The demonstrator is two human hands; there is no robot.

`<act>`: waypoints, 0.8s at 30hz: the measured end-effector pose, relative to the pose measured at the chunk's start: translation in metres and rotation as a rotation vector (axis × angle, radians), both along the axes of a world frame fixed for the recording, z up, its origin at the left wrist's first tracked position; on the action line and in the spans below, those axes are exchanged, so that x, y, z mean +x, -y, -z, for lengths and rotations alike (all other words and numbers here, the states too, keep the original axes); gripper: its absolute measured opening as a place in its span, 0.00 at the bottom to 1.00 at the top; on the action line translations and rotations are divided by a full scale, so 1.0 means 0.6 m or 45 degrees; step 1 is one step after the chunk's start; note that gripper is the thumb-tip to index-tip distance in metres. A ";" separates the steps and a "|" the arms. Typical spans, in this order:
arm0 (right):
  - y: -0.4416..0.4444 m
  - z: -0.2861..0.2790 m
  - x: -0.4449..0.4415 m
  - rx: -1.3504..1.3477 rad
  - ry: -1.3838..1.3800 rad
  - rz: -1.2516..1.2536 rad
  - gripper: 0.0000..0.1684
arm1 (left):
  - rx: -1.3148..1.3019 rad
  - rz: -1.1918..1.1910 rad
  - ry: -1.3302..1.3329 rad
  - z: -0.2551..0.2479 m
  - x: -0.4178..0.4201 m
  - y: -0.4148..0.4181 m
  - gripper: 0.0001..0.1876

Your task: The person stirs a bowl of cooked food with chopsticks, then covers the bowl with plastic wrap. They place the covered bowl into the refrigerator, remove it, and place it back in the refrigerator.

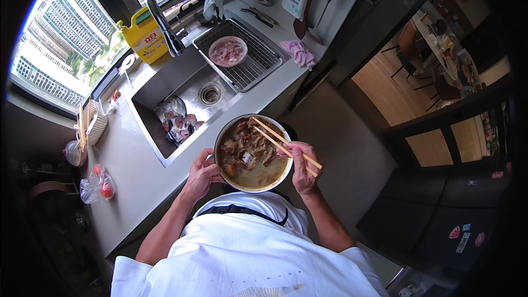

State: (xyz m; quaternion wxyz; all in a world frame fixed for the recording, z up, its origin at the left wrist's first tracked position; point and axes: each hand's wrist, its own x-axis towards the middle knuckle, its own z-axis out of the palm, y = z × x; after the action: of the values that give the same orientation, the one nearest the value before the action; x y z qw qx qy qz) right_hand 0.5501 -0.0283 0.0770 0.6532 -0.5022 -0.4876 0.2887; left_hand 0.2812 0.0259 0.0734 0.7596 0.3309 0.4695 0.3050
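Observation:
Just in front of my waist, a round bowl of brown stew (258,173) with chunks of meat in broth is held by its left side in my left hand (204,172). My right hand (304,165) grips a pair of wooden chopsticks (284,142) at the bowl's right rim. Their tips reach over the meat near the far side of the bowl; whether they touch it I cannot tell. A pale, whitish piece (247,157) lies near the middle of the stew.
Raw fish pieces (179,123) lie in the steel sink (222,109). A bowl of raw meat (228,51) stands in a wire drying rack (264,70). A yellow detergent jug (144,37) stands behind the faucet (163,24). Bagged tomatoes (105,185) sit on the counter (132,198) at left.

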 end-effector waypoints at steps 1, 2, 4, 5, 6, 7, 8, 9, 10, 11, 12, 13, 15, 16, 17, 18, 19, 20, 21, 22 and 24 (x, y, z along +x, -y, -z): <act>0.002 -0.002 0.001 -0.058 -0.158 0.018 0.11 | 0.000 0.001 0.004 -0.001 -0.001 -0.001 0.23; 0.003 -0.003 0.008 -0.137 -0.214 0.026 0.15 | -0.005 -0.006 0.008 -0.002 0.000 -0.002 0.23; 0.001 0.000 0.016 -0.181 -0.498 0.074 0.16 | -0.013 -0.017 0.019 -0.005 0.003 -0.001 0.24; -0.001 -0.002 0.020 -0.188 -0.622 0.096 0.16 | -0.005 -0.020 0.022 -0.005 0.004 -0.002 0.23; -0.002 -0.002 0.024 -0.186 -0.671 0.100 0.15 | 0.002 -0.021 0.025 -0.006 0.005 -0.003 0.23; 0.000 -0.003 0.028 -0.183 -0.613 0.092 0.15 | 0.009 -0.022 0.027 -0.006 0.005 -0.004 0.23; 0.003 -0.003 0.032 -0.181 -0.555 0.084 0.16 | 0.013 -0.022 0.026 -0.005 0.006 -0.004 0.23; 0.005 -0.003 0.034 -0.179 -0.496 0.075 0.16 | 0.018 -0.023 0.025 -0.004 0.006 -0.005 0.23; 0.006 -0.009 0.033 -0.178 -0.459 0.054 0.16 | 0.023 -0.024 0.025 -0.003 0.006 -0.006 0.23; 0.005 -0.009 0.031 -0.184 -0.407 0.032 0.16 | 0.026 -0.027 0.024 -0.003 0.005 -0.006 0.23; 0.003 -0.009 0.028 -0.189 -0.355 0.012 0.17 | 0.029 -0.026 0.022 -0.004 0.006 -0.006 0.23; 0.001 -0.008 0.024 -0.195 -0.303 -0.007 0.17 | 0.032 -0.026 0.021 -0.005 0.006 -0.006 0.23; -0.007 0.007 0.012 -0.214 -0.265 -0.053 0.18 | 0.036 -0.009 0.021 -0.007 0.007 -0.004 0.22; -0.008 0.019 0.008 -0.195 -0.261 -0.061 0.18 | 0.037 -0.002 0.021 -0.007 0.008 -0.003 0.22; -0.009 0.026 0.006 -0.177 -0.257 -0.069 0.17 | 0.026 -0.001 0.019 -0.004 0.007 -0.002 0.22; -0.009 0.025 0.007 -0.192 -0.310 -0.054 0.17 | 0.016 -0.007 0.016 0.001 0.007 -0.001 0.22; -0.009 0.023 0.009 -0.208 -0.363 -0.038 0.17 | 0.005 -0.012 0.013 0.004 0.006 -0.001 0.22; -0.009 0.022 0.012 -0.224 -0.415 -0.023 0.17 | 0.002 -0.018 0.006 0.003 0.005 -0.001 0.22; -0.008 0.022 0.016 -0.264 -0.530 0.016 0.16 | -0.004 -0.022 -0.001 0.001 0.004 0.000 0.22; -0.008 0.028 0.023 -0.273 -0.614 0.026 0.15 | -0.010 -0.026 -0.007 0.000 0.004 0.001 0.22; -0.006 0.032 0.033 -0.274 -0.814 0.046 0.13 | -0.005 -0.023 -0.008 -0.001 0.004 0.001 0.22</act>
State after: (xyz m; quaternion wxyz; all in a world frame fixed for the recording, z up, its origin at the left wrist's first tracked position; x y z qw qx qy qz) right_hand 0.5698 -0.0245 0.0576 0.7213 -0.4610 -0.2160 0.4697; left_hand 0.2834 0.0250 0.0739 0.7559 0.3261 0.4754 0.3102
